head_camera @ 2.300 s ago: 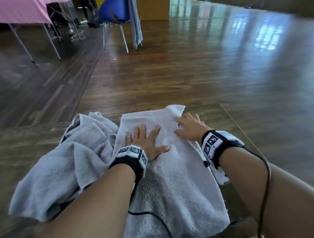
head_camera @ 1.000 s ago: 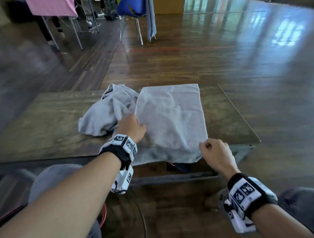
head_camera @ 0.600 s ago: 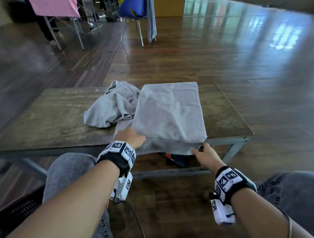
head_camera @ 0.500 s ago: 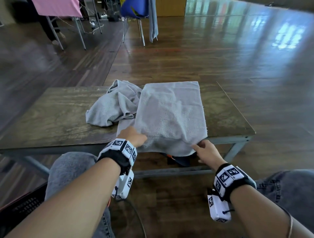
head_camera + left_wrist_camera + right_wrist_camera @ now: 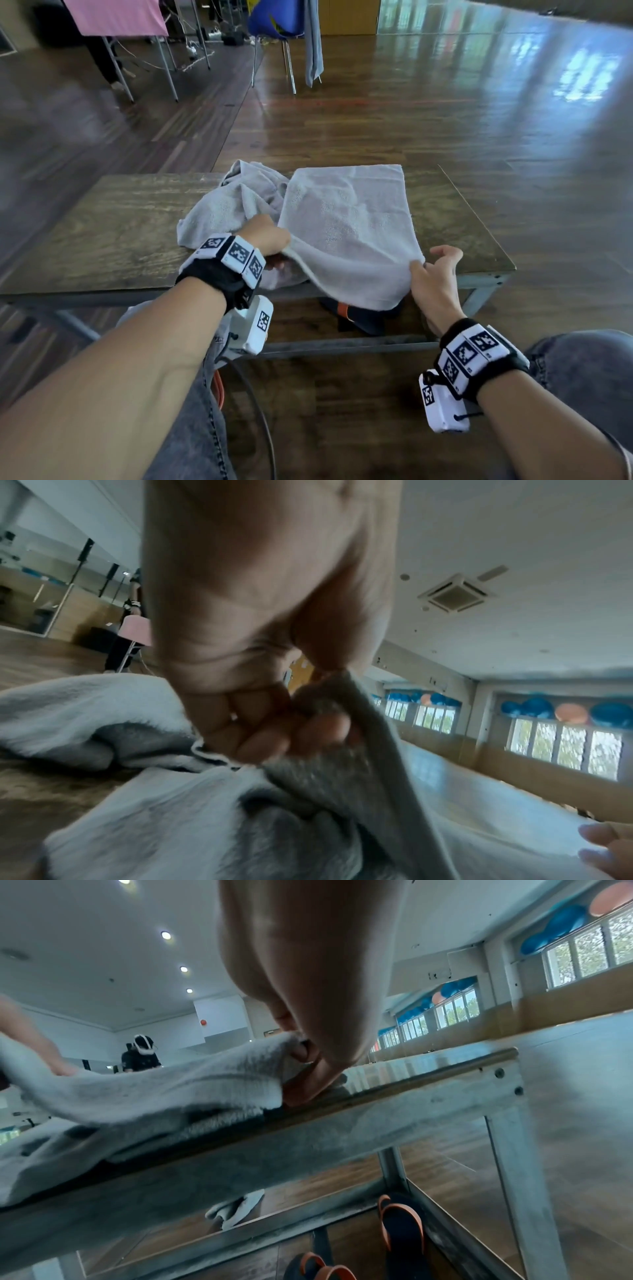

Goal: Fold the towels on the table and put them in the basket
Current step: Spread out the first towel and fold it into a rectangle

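Grey terry cloth all over this one. So the flat grey towel [image 5: 346, 219] is spread on the right half of the wooden counter [image 5: 102, 233], with its near edge lifted off the surface and sagging over the front edge of the counter in the middle. Left hand [image 5: 265, 236] is curled tight around the near left corner; in the left wrist view the fingers [image 5: 274, 739] are clearly bunched up with the fabric pinched between them and the thumb. Right hand [image 5: 433, 277] has the near right corner, thumb on top of the cloth, and in the right wrist view the corner is pinched between thumb and fingers just above the counter's edge. The other fingers look fairly loose in the head view.

Just left of that towel, touching it, there's a second crumpled towel [image 5: 233, 202] heaped on the counter, not folded at all.

Under the counter you can see a pair of dark sandals with orange trim [image 5: 397, 1229] on the floor, plus a small pale cloth [image 5: 236, 1208] lying down there too. Farther back in the room there's a blue chair [image 5: 274, 17] with a grey cloth hanging off it and a pink-covered table [image 5: 116, 15]. Can't spot the basket anywhere in these shots.
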### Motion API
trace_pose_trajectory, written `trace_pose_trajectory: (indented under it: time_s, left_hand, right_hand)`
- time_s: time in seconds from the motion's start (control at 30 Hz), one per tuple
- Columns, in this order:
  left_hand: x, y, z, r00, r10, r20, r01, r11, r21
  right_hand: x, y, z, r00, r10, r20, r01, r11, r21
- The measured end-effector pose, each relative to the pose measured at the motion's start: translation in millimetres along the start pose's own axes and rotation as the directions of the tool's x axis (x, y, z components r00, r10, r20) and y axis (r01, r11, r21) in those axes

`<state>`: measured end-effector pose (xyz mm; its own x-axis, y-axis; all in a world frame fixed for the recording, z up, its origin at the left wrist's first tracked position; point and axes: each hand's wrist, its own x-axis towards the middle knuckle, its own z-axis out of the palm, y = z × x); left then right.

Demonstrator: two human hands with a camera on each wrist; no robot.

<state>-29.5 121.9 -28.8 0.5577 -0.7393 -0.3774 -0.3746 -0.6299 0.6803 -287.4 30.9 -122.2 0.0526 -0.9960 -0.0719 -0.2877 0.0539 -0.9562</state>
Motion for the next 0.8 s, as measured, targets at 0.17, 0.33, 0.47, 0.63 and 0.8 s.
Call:
trace_pose_trajectory:
  time_s: [0.17,0.33,0.47,0.63,0.8]
  left_hand:
    - [2,15,-7,0.992,0.060,-0.110,-0.098,0.921,-0.378]
    - [-9,27,-18,0.997,0.059,-0.047,-0.076,0.781,-0.620]
    - [-16,35,-24,0.985,0.175,-0.015,-0.139,0.726,-0.673]
    - [-13,32,-24,0.947,0.304,-0.105,-0.308,0.759,-0.574]
    - [1,30,-25,0.912,0.244,-0.331,-0.384,0.792,-0.475]
  right_hand:
    - [7,-34,-9,0.999,0.023,0.026,-0.026,0.991,0.130]
    - [16,-49,-17,0.987,0.107,0.116,-0.132,0.962,0.237]
    - [25,-60,-25,0.986,0.073,0.148,-0.105,0.970,0.218]
    - [34,-77,-35,0.974,0.009,0.226,-0.072,0.960,0.269]
    - [37,-89,-41,0.985,-0.025,0.168,-0.037,0.935,0.351]
